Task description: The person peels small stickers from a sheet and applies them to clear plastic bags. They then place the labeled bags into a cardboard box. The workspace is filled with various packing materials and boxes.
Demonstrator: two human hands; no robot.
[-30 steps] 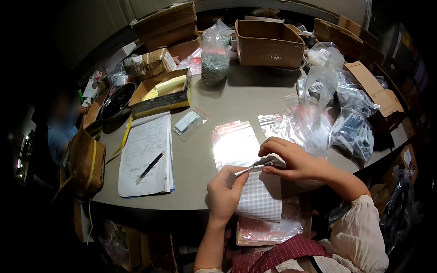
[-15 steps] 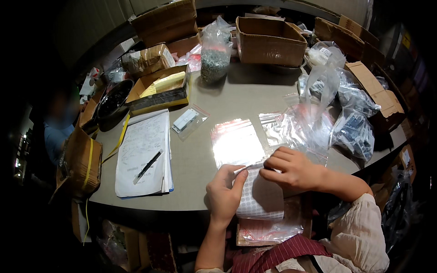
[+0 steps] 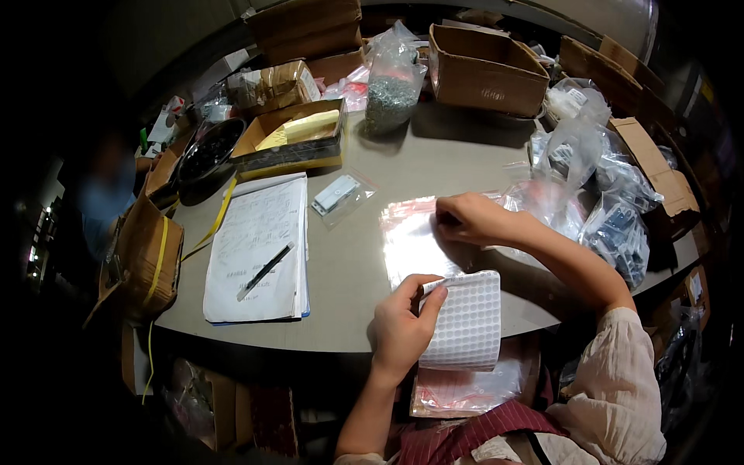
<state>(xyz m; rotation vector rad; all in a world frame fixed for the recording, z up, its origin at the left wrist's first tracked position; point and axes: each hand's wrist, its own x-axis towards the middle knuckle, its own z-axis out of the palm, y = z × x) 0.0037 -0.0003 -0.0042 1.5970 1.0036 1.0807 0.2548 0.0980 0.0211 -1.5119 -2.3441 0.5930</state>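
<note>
Between the thumb and fingers of my left hand (image 3: 403, 332) is a sheet of small round stickers (image 3: 465, 324), tilted over the table's front edge. My right hand (image 3: 474, 218) rests at the upper right part of a stack of clear zip bags (image 3: 408, 246). Its fingers are curled together and touch or nearly touch the bags; whatever they pinch is hidden. Just below the sticker sheet, at my lap, lie more clear bags with red seams (image 3: 465, 391). A small zip bag with a white part inside (image 3: 337, 194) lies left of the stack.
A pad of papers (image 3: 252, 232) with a black pen (image 3: 266, 271) lies left. Behind stand a tray-like carton (image 3: 291, 159), a bag of small metal pieces (image 3: 390, 101) and an open cardboard box (image 3: 488, 85). Bagged parts (image 3: 616, 232) crowd the right. A person (image 3: 105, 194) sits far left.
My right hand has left the sticker sheet and moved up to the stack of bags. My left hand still holds the sheet, which now shows more of its face. The whole view has shifted slightly.
</note>
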